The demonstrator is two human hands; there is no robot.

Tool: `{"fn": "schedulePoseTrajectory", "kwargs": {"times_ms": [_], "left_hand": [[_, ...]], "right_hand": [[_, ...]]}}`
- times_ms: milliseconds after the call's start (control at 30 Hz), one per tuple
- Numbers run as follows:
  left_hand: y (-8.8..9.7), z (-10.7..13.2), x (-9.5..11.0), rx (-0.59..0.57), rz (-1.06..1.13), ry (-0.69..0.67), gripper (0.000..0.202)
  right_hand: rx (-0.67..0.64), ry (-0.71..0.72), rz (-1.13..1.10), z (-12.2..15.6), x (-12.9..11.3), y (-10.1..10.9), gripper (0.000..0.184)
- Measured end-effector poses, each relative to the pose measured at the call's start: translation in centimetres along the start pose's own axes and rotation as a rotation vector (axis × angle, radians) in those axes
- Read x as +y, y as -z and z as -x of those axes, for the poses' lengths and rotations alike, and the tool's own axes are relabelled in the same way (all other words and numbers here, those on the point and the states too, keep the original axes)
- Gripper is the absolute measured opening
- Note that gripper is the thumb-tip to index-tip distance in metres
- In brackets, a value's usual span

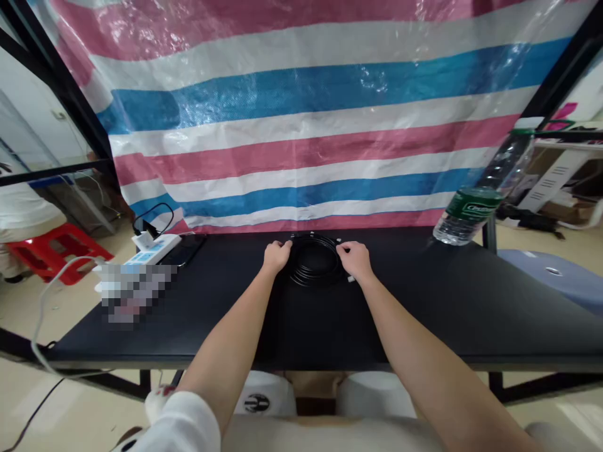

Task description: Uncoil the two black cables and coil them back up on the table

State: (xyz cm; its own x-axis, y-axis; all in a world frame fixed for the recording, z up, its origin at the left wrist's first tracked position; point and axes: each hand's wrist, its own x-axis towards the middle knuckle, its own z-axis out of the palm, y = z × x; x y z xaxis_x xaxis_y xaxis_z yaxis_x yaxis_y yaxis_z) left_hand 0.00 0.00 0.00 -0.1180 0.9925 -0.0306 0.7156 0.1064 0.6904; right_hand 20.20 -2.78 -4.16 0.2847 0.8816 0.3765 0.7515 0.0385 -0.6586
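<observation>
A coil of black cable (313,277) lies on the black tabletop (226,326), straight in front of me. Closed at the coil's left edge is my left hand (277,256), its thumb and fingers pinching the loops. My right hand (357,260) grips the opposite side, with thumb and forefinger together on the cable. Several small pale pieces show around the coil, one of them (351,278) just below my right fingers; they are too small to name.
On the left are a white power strip (151,249) with a plug, a dark phone-like slab (186,250) and a blurred-out patch. A large water bottle (475,198) stands at the right. Behind the table hangs a striped plastic sheet (301,147). A red stool (59,251) is at far left.
</observation>
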Motion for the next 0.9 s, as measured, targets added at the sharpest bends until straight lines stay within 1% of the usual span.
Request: {"fn": "schedulePoseTrajectory", "kwargs": {"times_ms": [67,133,233,300,400,467,533,600,667,767,833,900], "left_hand": [[-0.1,-0.5,0.5,-0.024,-0.008,0.053,0.048],[-0.5,-0.6,0.7,0.003,-0.027,0.067,0.049],[-1.2,0.0,0.3,0.098,-0.071,-0.002,0.041],[-1.4,0.5,-0.1,0.097,-0.081,-0.049,0.036],[-1.1,0.9,-0.7,0.057,-0.061,-0.093,0.031],[-0.8,0.9,-0.8,0.057,-0.036,-0.096,0.030],[-0.8,1.0,-0.8,0.085,-0.011,-0.087,0.029],[-1.0,1.1,-0.8,0.130,0.014,-0.091,0.030],[-1.3,1.3,-0.7,0.181,0.043,-0.117,0.031],[-1.6,1.7,-0.6,0.228,0.072,-0.223,0.037],[-1.7,1.9,-0.5,0.196,0.064,-0.307,0.040],[-1.8,1.9,-0.5,0.127,0.031,-0.327,0.038]], "right_hand": [[0.012,0.004,0.040,-0.1,0.1,-0.2,0.021],[0.022,0.004,0.070,-0.1,0.2,-0.4,0.021],[0.014,0.000,0.057,-0.3,0.4,-0.7,0.019],[-0.006,-0.029,0.036,-0.4,0.6,-1.0,0.020],[-0.028,-0.075,0.022,-0.4,0.9,-1.4,0.020],[-0.020,-0.078,0.001,-0.5,1.0,-1.5,0.017],[-0.003,-0.086,-0.038,-0.4,1.0,-1.3,0.017],[0.027,-0.101,-0.085,-0.3,0.7,-0.8,0.018],[0.094,-0.086,-0.121,-0.1,0.3,-0.3,0.018],[0.206,-0.002,-0.188,0.2,-0.5,0.3,0.017],[0.210,0.021,-0.277,0.3,-0.8,0.3,0.017],[0.165,-0.001,-0.383,0.3,-0.8,0.2,0.016]]}}
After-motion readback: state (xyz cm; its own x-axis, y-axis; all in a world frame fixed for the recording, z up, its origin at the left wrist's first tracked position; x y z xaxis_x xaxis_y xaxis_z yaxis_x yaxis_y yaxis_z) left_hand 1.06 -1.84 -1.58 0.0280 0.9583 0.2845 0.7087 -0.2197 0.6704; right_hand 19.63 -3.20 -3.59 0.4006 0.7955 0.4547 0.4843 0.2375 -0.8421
